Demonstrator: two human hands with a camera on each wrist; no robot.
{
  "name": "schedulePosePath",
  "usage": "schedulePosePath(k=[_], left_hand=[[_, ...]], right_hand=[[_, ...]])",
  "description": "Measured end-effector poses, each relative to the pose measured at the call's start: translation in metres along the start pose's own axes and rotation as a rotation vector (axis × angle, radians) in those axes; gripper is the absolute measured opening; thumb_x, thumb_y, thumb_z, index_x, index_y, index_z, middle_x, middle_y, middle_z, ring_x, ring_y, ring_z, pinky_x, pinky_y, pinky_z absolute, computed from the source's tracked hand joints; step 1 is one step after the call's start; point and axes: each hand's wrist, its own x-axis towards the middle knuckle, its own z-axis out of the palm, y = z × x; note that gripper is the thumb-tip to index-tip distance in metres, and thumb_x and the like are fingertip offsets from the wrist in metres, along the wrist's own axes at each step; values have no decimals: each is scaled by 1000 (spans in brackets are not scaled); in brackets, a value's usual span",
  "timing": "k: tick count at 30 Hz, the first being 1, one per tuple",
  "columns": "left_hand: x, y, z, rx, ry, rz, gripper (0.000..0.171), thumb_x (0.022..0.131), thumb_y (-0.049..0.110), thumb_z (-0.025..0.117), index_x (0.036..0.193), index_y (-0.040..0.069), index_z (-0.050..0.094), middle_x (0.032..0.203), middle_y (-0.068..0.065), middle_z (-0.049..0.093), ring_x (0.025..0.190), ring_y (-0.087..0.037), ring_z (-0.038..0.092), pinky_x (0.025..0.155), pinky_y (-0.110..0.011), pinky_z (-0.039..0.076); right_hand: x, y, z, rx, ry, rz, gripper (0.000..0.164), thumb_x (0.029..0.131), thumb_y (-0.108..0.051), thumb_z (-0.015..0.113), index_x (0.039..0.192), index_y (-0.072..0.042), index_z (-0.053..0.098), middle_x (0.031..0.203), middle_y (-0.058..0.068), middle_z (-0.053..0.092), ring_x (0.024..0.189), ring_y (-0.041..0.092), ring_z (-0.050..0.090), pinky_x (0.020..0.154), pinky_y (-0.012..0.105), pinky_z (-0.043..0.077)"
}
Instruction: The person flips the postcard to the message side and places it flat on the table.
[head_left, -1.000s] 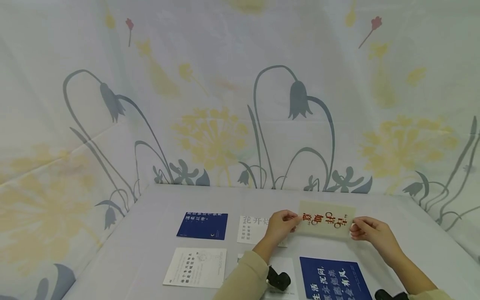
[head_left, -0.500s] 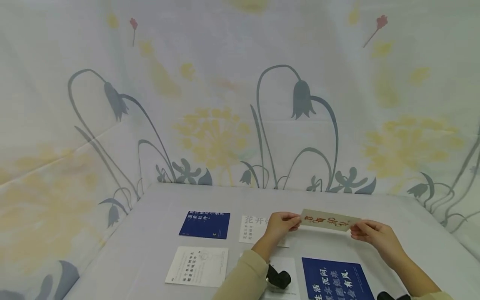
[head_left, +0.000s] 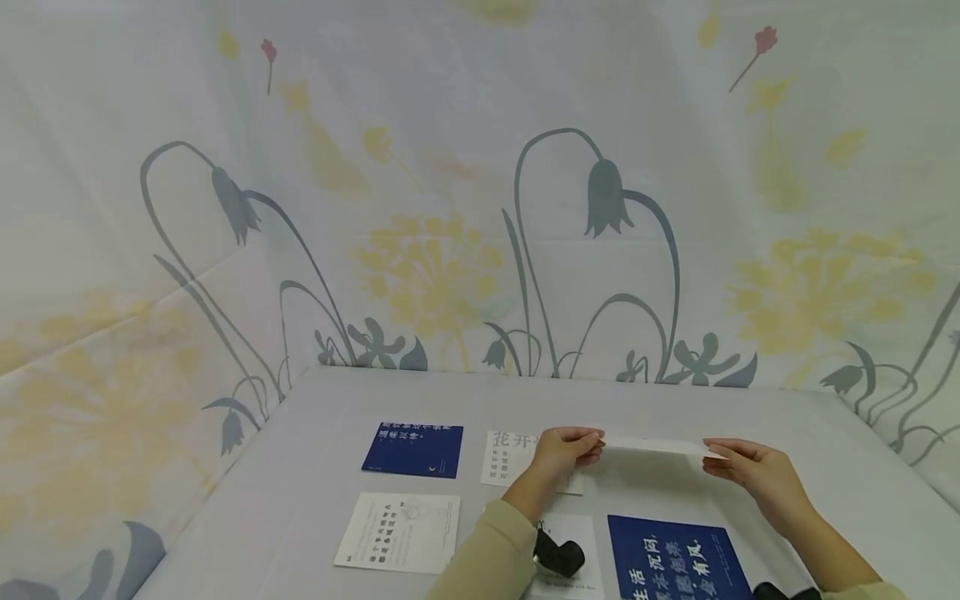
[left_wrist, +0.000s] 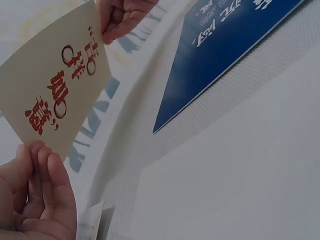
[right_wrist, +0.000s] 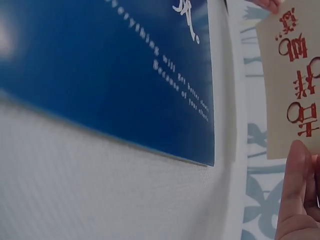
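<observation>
Between both hands a cream card (head_left: 652,446) with red Chinese characters is held above the table. The head view catches it almost edge-on, as a thin pale strip. My left hand (head_left: 557,461) pinches one short end between thumb and fingers, and my right hand (head_left: 759,481) pinches the opposite end. The printed face of the card (left_wrist: 52,65) shows in the left wrist view, slightly bowed. Below the hands lies a dark blue card (head_left: 675,557) with white lettering. Under the left hand, a white card (head_left: 504,457) with grey characters is partly covered.
On the white table (head_left: 262,508), another blue card (head_left: 412,450) lies at the back left, with a white printed card (head_left: 397,533) in front of it. A further white card (head_left: 577,533) is partly hidden by the left forearm. Patterned cloth (head_left: 450,208) hangs behind.
The cream card has tilted from showing its red characters to nearly edge-on in the head view. Both hands keep their hold and have barely moved.
</observation>
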Motion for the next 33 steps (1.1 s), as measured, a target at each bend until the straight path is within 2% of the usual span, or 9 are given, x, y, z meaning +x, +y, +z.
schedulePosePath(k=[4,7,11,15,24,28,33], left_hand=[[0,1,1,-15,17,-20,15,86,3,65,97,-6,70,81,-9,68,70,-11,64,69,-26,55],[-1,1,1,-37,31,-33,15,85,2,66,97,-5,70,78,-8,68,67,-10,63,67,-24,54],[-1,1,1,-56,39,-34,15,84,0,65,97,-6,70,76,-7,67,62,-7,62,64,-22,54],[-3,1,0,-74,32,-34,15,84,0,65,98,-5,69,75,-6,65,61,-6,61,64,-23,54],[-3,1,4,-74,82,-57,23,83,0,66,106,-3,66,71,-5,64,58,-6,60,58,-20,53],[-4,0,5,-57,77,-47,21,84,0,65,104,-4,66,73,-6,64,59,-7,60,59,-21,53],[-5,-2,6,-40,77,-29,21,83,-1,65,103,-3,67,73,-5,64,59,-9,59,59,-23,54]], right_hand=[[0,0,0,40,15,14,15,92,-9,59,98,-3,72,92,-14,67,77,10,67,71,19,52],[1,2,1,35,33,25,18,90,-7,61,101,5,69,91,-14,66,78,8,66,71,21,53],[1,4,1,-69,60,63,32,90,-11,62,108,15,61,90,-16,65,79,3,63,70,21,53],[1,5,1,-172,82,103,41,91,-19,63,113,15,58,89,-17,64,78,1,61,69,20,53],[-1,5,0,-226,80,139,50,89,-20,65,119,18,51,92,-9,66,76,5,63,68,21,53],[0,6,0,-234,81,139,51,89,-20,65,120,18,51,93,-8,66,76,5,63,68,22,53],[1,9,1,-265,72,151,51,90,-18,63,121,19,48,97,1,66,75,7,62,67,23,53]])
